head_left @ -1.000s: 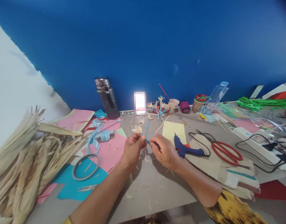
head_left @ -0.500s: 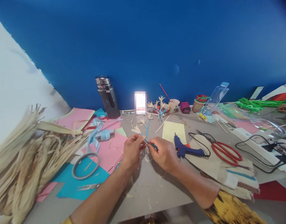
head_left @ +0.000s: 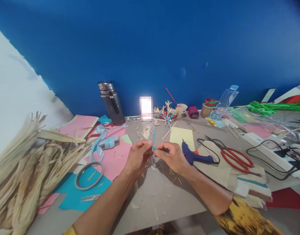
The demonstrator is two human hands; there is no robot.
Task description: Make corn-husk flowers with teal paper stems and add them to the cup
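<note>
My left hand is closed in a pinch on the blue-wrapped stem of a small pale husk flower. A second thin blue stem with a pale bloom rises just beside it, above my fingertips. Opposite, my right hand pinches a narrow blue strip that runs from the stem toward the right. Both hands hover over the grey table, fingertips nearly meeting. The lower stem is hidden by my fingers.
Dried corn husks pile up at left, near a tape roll and small scissors. A thermos stands behind. To the right lie a blue glue gun, red-handled scissors and a power strip. Finished husk flowers stand behind.
My right hand has turned, with its fingers less curled, and the blue strip between them shows more plainly. The flower in my left hand has swung slightly more upright.
</note>
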